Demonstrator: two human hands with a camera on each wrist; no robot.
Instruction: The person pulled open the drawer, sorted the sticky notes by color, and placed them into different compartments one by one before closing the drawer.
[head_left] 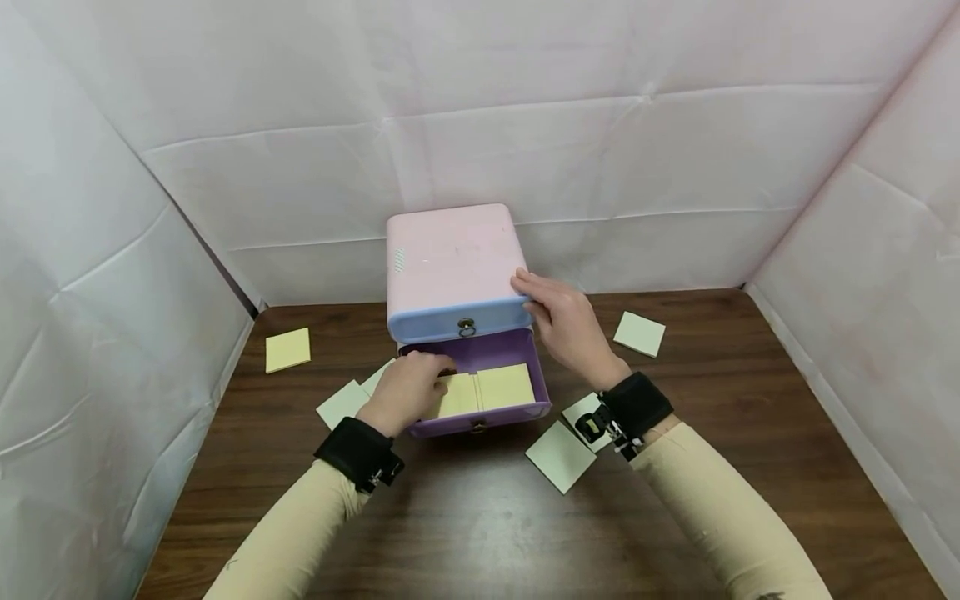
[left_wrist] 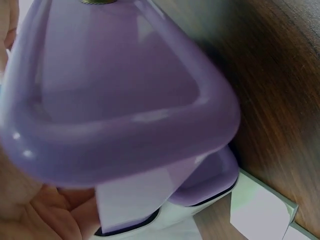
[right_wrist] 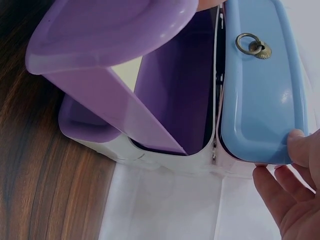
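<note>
A small pink drawer box [head_left: 450,258] stands at the back middle of the wooden table. Its blue upper drawer [head_left: 457,321] [right_wrist: 260,85] with a ring pull is closed. The purple lower drawer [head_left: 487,419] [left_wrist: 125,100] [right_wrist: 115,30] is pulled out, with yellow sticky note pads [head_left: 506,386] lying inside. My left hand [head_left: 411,387] [left_wrist: 45,210] reaches into the drawer's left side, fingers curled on a pad [left_wrist: 130,200]. My right hand [head_left: 562,321] [right_wrist: 290,195] rests against the box's front right corner, thumb on top and fingertips at the blue drawer's edge.
Loose sticky pads lie on the table [head_left: 480,517]: a yellow one [head_left: 287,349] at far left, pale green ones [head_left: 342,403] [head_left: 560,456] [head_left: 640,333] near the box, and a white one [head_left: 585,410] under my right wrist. White sheet walls close in three sides.
</note>
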